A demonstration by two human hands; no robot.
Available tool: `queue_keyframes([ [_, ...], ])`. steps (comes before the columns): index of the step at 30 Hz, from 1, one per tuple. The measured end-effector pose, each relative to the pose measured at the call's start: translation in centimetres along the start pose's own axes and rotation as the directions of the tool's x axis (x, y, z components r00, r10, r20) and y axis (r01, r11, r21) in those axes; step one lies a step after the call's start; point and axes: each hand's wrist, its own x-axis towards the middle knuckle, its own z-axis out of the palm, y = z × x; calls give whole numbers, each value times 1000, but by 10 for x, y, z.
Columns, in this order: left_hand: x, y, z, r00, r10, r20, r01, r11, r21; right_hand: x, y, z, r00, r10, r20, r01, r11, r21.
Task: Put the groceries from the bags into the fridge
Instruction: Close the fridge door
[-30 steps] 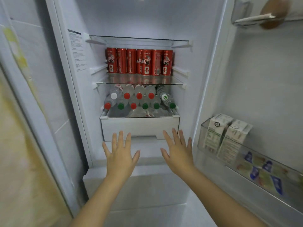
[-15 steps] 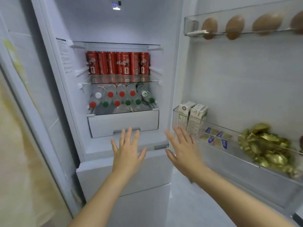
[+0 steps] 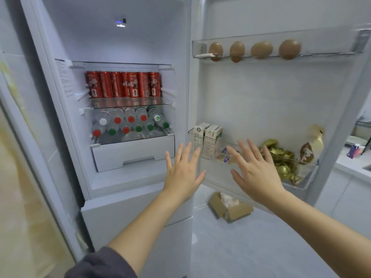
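1. The fridge (image 3: 120, 207) was white inside and out.
2. The cans (image 3: 122, 85) were red with white lettering.
3. The bottles (image 3: 154, 115) were clear, with red, green and white caps (image 3: 117, 120).
4. The eggs (image 3: 236, 50) were brown.
5. The cartons (image 3: 209, 142) were white with green print.
6. The wrapped sweets (image 3: 281, 157) were shiny gold.
7. The cardboard box (image 3: 239, 211) was tan.
8. The sleeve (image 3: 100, 265) was dark grey.

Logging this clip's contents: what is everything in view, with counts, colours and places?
Cans: about seven showing, red, upper glass shelf.
Bottles: about eleven, clear, red, green or white caps, lying on lower shelf.
Drawer: one, white, below the bottles.
Eggs: four, brown, top door rack.
Cartons: two, white, lower door bin, left end.
Wrapped sweets: heap, gold, same bin.
Pouch: one, cream and brown, bin's right end.
Box: one, brown cardboard, floor.
Hands: left hand, right hand, open, empty, before the fridge.
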Motion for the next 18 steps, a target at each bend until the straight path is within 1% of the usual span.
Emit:
queue_keyframes([
  [5, 21, 46, 5, 993, 115, 39, -115, 993, 23, -22, 41, -13, 1000, 0, 21, 1, 999, -45],
  [9, 39, 88, 18, 972, 191, 133, -197, 980, 28, -43, 71, -14, 999, -49, 18, 50, 997, -57],
  [11, 41, 102, 28, 967, 183, 176, -190, 981, 23, -51, 82, -12, 995, -101, 16, 102, 992, -74],
  [12, 41, 106, 31, 970, 169, 174, -175, 984, 18, -52, 86, -12, 992, -126, 19, 127, 989, -78],
  [16, 43, 110, 27, 992, 111, 55, -112, 993, 25, -51, 98, -13, 978, -206, 34, 208, 977, -56],
  [18, 48, 112, 22, 991, 109, 81, -113, 992, 54, -49, 101, -16, 970, -240, 29, 241, 970, -25],
])
